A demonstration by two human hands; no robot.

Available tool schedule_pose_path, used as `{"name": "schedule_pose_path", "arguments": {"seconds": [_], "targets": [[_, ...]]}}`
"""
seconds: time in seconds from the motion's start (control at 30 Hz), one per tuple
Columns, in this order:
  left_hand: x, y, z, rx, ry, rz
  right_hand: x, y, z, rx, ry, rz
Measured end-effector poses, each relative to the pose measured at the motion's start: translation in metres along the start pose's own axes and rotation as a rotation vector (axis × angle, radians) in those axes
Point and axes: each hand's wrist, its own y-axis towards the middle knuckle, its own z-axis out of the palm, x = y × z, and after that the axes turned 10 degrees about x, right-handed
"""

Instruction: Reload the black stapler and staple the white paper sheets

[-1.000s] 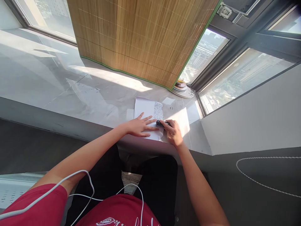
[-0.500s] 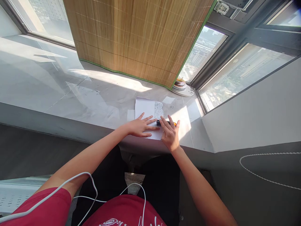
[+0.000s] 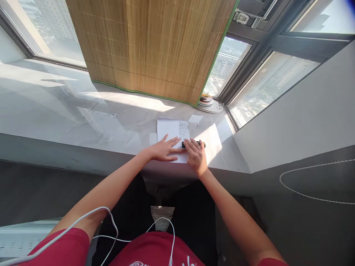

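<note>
Room to pass ran along the sill (image 3: pixel 129 117) left of the paper (image 3: pixel 168 128); beyond, the bamboo blind (image 3: pixel 144 48) and round stack (image 3: pixel 205 102) blocked.

A bamboo blind (image 3: pixel 149 44) with green edging (image 3: pixel 133 91) hangs above a pale tiled ledge (image 3: pixel 36 111). Left of the blind is a window (image 3: pixel 59 33); right of it stand a narrow window (image 3: pixel 227 62) and, farther right, a wider window (image 3: pixel 273 87), with hazy buildings outside. Just beside the blind's lower right corner sits a stack of plates (image 3: pixel 205 103). A small white fitting (image 3: pixel 241 17) is right of the blind's upper part. Well to the blind's right, below a white wall (image 3: pixel 299 99), a twisted cord (image 3: pixel 280 178) curves. Far below the blind's left side is a slotted white panel (image 3: pixel 22 242).
</note>
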Motion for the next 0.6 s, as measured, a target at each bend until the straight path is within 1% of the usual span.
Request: {"name": "schedule_pose_path", "arguments": {"seconds": [0.07,0.1,0.23,0.3,0.37,0.43,0.5,0.57,0.6], "targets": [[-0.001,-0.001,-0.002,0.013,-0.003,-0.002,-0.008,0.001,-0.001,-0.064,0.055,0.057],[-0.001,-0.002,-0.003,0.021,-0.004,0.000,-0.015,0.001,-0.002,-0.075,0.074,0.079],[0.001,-0.002,-0.003,0.014,0.005,0.004,-0.048,-0.005,-0.009,-0.053,0.075,0.153],[0.003,-0.002,-0.001,-0.001,0.014,-0.007,-0.061,-0.011,-0.013,-0.093,0.108,0.261],[0.004,-0.001,0.001,-0.005,0.022,-0.014,-0.068,-0.013,-0.017,-0.151,0.164,0.380],[0.005,-0.001,0.002,-0.014,0.031,-0.010,-0.066,-0.008,-0.021,-0.212,0.204,0.463],[0.004,-0.001,0.001,-0.052,0.043,0.011,-0.052,0.007,-0.022,-0.259,0.238,0.496],[0.003,-0.003,0.001,-0.144,0.043,0.037,-0.030,0.030,-0.018,-0.273,0.300,0.489],[0.002,-0.005,0.000,-0.219,0.034,0.029,-0.016,0.043,-0.015,-0.248,0.348,0.481]]}}
